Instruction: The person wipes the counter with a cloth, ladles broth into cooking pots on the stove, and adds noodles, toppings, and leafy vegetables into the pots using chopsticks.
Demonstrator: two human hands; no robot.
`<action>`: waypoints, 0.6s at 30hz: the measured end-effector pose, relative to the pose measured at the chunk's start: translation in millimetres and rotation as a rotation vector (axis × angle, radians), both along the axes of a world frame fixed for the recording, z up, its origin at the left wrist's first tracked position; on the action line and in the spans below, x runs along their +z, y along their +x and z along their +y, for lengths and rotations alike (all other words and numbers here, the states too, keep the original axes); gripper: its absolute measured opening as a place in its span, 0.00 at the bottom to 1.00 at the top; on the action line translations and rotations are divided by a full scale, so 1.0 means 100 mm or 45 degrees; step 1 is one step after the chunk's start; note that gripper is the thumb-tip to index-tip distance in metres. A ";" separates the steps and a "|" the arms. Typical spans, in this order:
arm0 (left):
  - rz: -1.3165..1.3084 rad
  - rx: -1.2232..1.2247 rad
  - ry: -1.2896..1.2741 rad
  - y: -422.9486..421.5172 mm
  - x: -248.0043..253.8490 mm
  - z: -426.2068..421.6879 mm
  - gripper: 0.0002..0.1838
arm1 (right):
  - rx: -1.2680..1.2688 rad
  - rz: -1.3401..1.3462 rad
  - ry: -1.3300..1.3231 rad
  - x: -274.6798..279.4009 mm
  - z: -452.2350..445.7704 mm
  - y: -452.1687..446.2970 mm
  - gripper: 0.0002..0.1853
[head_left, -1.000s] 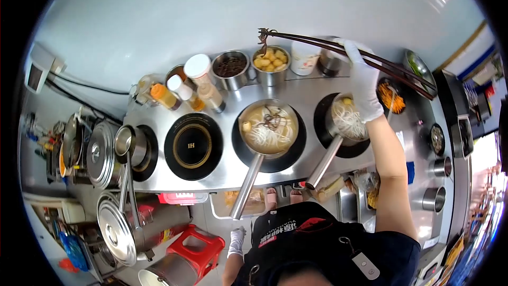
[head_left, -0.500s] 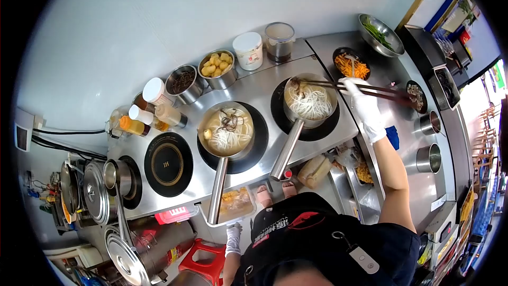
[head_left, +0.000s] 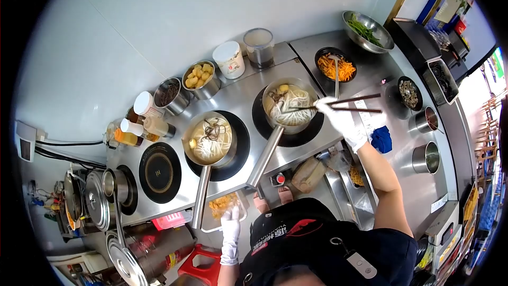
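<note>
White-gloved right fingers (head_left: 324,107) closed around dark chopsticks (head_left: 362,109)

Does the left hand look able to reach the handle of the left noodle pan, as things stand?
Probably yes: the left hand is near the handle, which juts past the front of the counter, and nothing seems to block the gap.

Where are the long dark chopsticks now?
Head view, right of centre: the chopsticks are in the white-gloved right hand, tips in the right steel saucepan.
</note>
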State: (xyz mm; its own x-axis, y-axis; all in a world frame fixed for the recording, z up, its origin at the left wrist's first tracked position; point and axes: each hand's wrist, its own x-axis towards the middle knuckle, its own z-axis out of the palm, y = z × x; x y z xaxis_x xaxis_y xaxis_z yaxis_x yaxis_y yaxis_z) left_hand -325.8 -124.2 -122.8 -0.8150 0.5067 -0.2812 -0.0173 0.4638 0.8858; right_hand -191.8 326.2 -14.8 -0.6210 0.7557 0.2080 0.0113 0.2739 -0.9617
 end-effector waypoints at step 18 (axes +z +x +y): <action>-0.363 0.006 0.268 0.00 0.37 1.33 0.18 | -0.212 0.059 0.347 0.29 -0.10 0.06 0.04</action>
